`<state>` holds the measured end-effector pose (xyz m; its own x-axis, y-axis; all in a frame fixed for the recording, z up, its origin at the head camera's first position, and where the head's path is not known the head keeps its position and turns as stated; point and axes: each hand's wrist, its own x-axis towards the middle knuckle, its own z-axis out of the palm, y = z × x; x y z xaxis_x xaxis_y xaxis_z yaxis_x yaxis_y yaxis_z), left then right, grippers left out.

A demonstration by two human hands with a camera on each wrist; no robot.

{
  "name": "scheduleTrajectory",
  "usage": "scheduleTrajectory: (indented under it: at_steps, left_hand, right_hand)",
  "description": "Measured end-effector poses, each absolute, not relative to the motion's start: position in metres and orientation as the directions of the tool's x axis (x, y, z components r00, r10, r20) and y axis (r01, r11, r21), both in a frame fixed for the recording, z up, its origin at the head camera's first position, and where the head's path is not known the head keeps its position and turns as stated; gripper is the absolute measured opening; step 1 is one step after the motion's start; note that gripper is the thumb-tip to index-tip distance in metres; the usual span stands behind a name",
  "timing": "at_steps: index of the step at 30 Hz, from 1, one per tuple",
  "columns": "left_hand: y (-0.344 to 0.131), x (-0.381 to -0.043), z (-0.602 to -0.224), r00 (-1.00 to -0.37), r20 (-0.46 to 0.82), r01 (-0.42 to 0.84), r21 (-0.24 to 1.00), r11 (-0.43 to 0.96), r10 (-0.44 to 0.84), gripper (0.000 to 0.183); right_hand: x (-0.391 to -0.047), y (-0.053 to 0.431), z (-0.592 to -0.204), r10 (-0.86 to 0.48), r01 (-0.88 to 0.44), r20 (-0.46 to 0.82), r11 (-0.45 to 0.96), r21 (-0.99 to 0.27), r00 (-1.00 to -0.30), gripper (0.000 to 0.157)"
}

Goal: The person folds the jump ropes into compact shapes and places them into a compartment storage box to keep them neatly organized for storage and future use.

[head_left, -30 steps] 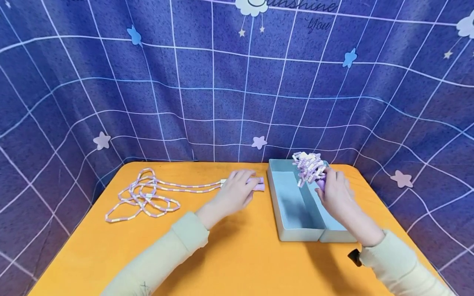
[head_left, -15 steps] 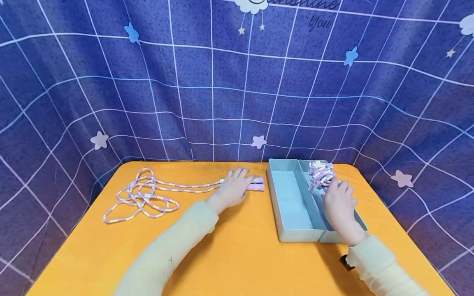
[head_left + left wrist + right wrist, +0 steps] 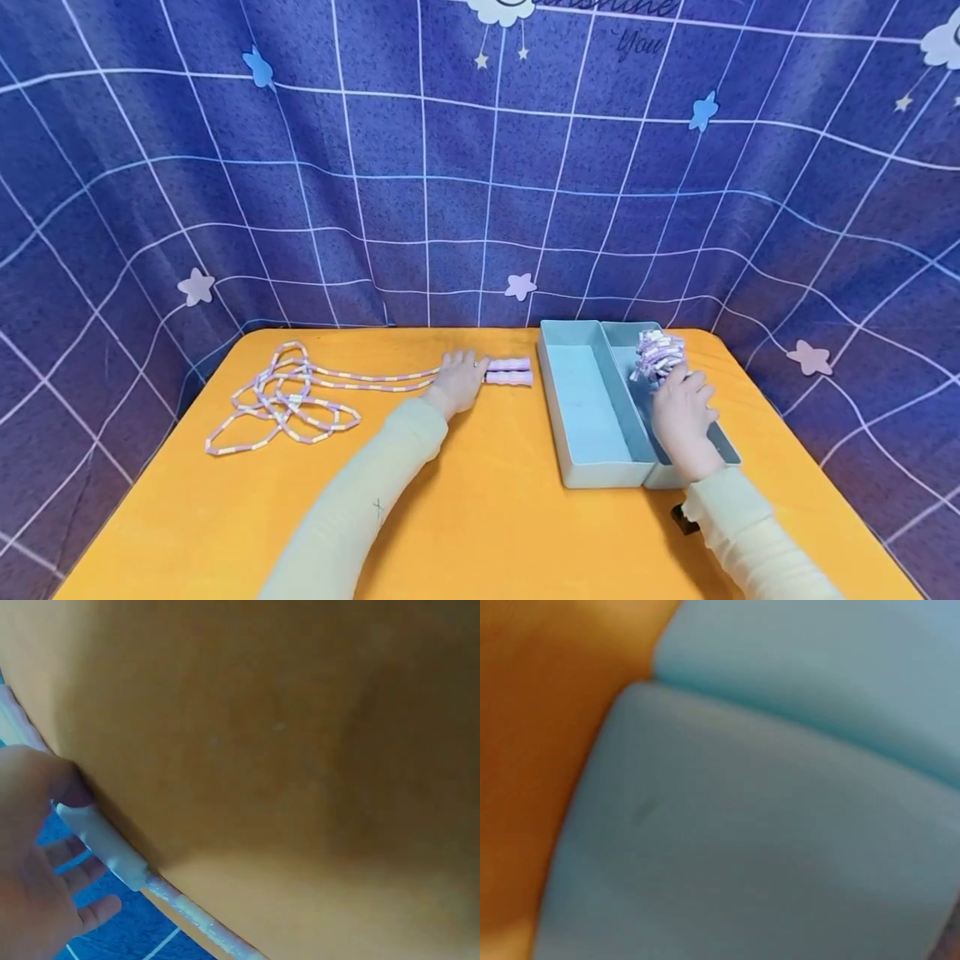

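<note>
A jump rope [image 3: 375, 383] with lilac, white and yellowish beads lies on the table, its cord loosely looped at the left. Its two lilac handles [image 3: 510, 377] point right, side by side. My left hand [image 3: 456, 383] rests over the cord end of these handles; in the left wrist view its fingers are extended, with the thumb at a white sleeve [image 3: 105, 844]. My right hand [image 3: 681, 412] grips a second, bundled jump rope [image 3: 660, 354] inside the right blue box [image 3: 630, 333]. The bundle sticks out beyond the fingers, while its handles are mostly hidden by the hand.
Another blue box [image 3: 570, 450] stands against the right one, to its left, just right of the lilac handles. The orange table [image 3: 480, 517] ends at a blue gridded curtain [image 3: 450, 208]. Blurred box walls [image 3: 742, 825] fill much of the right wrist view.
My right hand has moved right and lower with the bundled jump rope, into the right box. My left hand has slid slightly left, uncovering more of the lilac handles.
</note>
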<state>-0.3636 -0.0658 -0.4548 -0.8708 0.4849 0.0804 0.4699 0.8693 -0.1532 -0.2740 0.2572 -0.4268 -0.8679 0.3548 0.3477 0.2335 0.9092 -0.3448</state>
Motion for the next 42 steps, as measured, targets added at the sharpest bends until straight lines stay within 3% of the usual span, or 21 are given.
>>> scheduleTrajectory:
  at_steps: [3, 14, 21, 24, 28, 31, 35, 42]
  left_hand:
    - [-0.068, -0.361, -0.453, -0.876, 0.075, 0.46, -0.168, 0.872, 0.477, 0.038]
    - [-0.07, -0.371, -0.462, -0.909, 0.025, 0.409, -0.144, 0.901, 0.417, 0.03]
    - [-0.072, -0.365, -0.471, -0.896, 0.195, 0.387, -0.101, 0.917, 0.4, 0.024]
    - [-0.074, -0.36, -0.469, -0.885, 0.263, 0.377, -0.076, 0.923, 0.383, 0.016]
    - [-0.076, -0.355, -0.463, -0.877, 0.282, 0.363, -0.141, 0.921, 0.389, 0.009]
    - [-0.079, -0.351, -0.456, -0.864, 0.299, 0.36, -0.196, 0.912, 0.405, 0.006]
    - [-0.08, -0.344, -0.444, -0.843, 0.357, 0.373, -0.149, 0.916, 0.402, 0.007]
    - [-0.077, -0.333, -0.424, -0.802, 0.455, 0.368, -0.135, 0.92, 0.388, 0.012]
  right_hand:
    - [-0.275, 0.259, -0.433, 0.341, 0.245, 0.324, 0.921, -0.302, -0.883, 0.035]
    - [-0.285, 0.258, -0.447, 0.288, 0.232, 0.273, 0.947, -0.221, -0.918, 0.024]
    - [-0.281, 0.261, -0.445, 0.228, 0.177, 0.248, 0.962, -0.209, -0.942, 0.024]
    - [-0.277, 0.264, -0.441, 0.179, 0.136, 0.259, 0.975, -0.176, -0.949, 0.029]
    - [-0.273, 0.269, -0.432, 0.11, 0.072, 0.31, 0.989, -0.129, -0.944, 0.049]
    - [-0.271, 0.267, -0.42, 0.067, 0.03, 0.37, 0.994, -0.103, -0.927, 0.046]
    - [-0.267, 0.251, -0.397, 0.002, -0.025, 0.445, 0.998, -0.056, -0.895, 0.038]
    - [-0.26, 0.207, -0.354, -0.231, -0.253, 0.544, 0.967, 0.034, -0.807, 0.06]
